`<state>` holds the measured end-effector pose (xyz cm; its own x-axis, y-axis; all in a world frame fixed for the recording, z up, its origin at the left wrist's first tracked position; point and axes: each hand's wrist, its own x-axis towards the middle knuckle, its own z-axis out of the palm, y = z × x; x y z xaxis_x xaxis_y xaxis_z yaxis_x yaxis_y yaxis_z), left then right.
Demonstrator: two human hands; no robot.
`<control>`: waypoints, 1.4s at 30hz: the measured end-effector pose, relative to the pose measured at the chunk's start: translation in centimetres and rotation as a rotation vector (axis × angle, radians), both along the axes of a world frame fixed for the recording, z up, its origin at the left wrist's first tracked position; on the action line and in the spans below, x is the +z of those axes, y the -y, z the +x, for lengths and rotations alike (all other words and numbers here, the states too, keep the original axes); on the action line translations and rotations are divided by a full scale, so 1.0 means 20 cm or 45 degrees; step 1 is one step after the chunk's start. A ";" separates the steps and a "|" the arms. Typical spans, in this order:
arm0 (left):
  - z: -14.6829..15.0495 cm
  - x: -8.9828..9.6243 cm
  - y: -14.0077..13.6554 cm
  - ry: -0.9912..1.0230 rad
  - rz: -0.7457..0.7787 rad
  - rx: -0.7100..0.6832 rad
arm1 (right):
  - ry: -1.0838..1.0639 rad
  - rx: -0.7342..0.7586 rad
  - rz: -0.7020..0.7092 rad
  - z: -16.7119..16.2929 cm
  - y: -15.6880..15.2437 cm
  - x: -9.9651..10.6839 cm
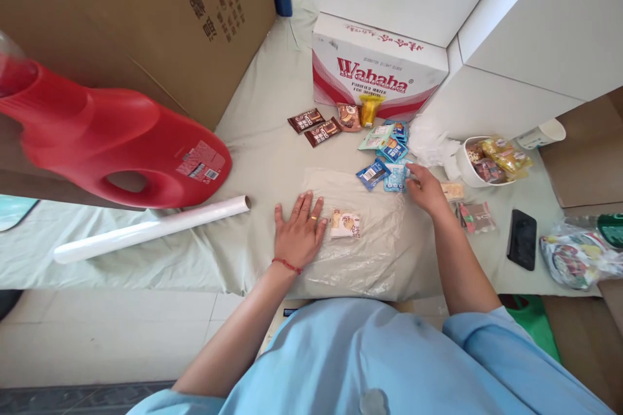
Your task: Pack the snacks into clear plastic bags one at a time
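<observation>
My left hand [300,233] lies flat, fingers spread, at the left edge of a sheet of clear plastic film [372,266] on the cloth. Just right of it, a small white-and-pink snack packet [345,224] rests on the film. My right hand [426,189] has its bent fingertips at the right edge of a light blue snack packet [394,177], which they seem to pinch. Beside that packet lie a dark blue packet [373,174], more blue packets [393,149] and a pale green one [377,137].
Two brown packets [323,132] and a yellow one [370,110] lie before the Wahaba-style water carton [379,71]. A white bowl [467,165] of snacks and a phone [522,240] are rightward. Leftward are a film roll [156,228] and red jug [121,136].
</observation>
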<state>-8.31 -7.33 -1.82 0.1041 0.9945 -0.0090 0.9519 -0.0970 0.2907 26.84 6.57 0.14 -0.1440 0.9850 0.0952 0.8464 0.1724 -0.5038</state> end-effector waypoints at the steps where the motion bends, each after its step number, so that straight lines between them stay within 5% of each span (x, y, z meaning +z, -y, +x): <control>1: 0.00 0.00 0.00 0.003 -0.001 -0.001 | -0.013 -0.013 0.073 -0.04 0.00 0.01; 4: 0.01 0.01 0.01 0.011 -0.002 -0.009 | -0.037 0.120 0.196 -0.19 0.00 0.02; 9: 0.01 0.01 0.05 0.012 -0.046 0.019 | 0.079 0.531 0.074 -0.38 0.01 -0.03; 18: -0.10 0.02 0.06 0.077 -0.082 -0.061 | 0.252 0.367 -0.022 -0.34 -0.10 -0.02; 30: -0.12 0.01 0.08 0.026 0.008 -0.113 | -0.038 -0.006 -0.178 -0.26 -0.13 -0.02; 35: -0.12 0.00 0.08 0.034 0.024 -0.112 | 0.075 0.068 -0.291 -0.23 -0.13 0.01; 42: -0.12 0.00 0.08 0.053 0.024 -0.112 | -0.240 -0.120 0.064 -0.18 -0.02 0.15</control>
<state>-10.64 -8.93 -1.88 0.1908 0.9815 0.0156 0.9266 -0.1853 0.3273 23.22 7.01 3.04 -0.0263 0.9866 0.1610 0.7517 0.1257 -0.6474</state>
